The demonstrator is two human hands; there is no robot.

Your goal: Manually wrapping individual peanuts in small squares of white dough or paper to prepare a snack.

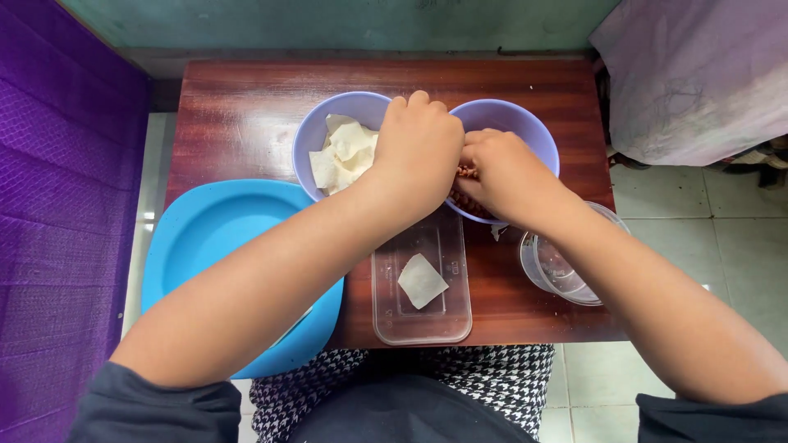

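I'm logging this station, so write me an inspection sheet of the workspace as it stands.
Surface: small reddish-brown wooden table, glossy, mostly covered.
Job's things: left purple bowl holds a pile of pale dough wrappers; right purple bowl holds a reddish-brown filling, mostly hidden by the hands; one wrapper lies in a clear rectangular tray.
Clutter: blue plate at the left edge; clear round container at the right edge.
Hands: left hand and right hand meet over the right bowl; what they pinch is hidden.
Cables: nothing seen.
Surroundings: purple fabric left, pale cloth right, tiled floor.
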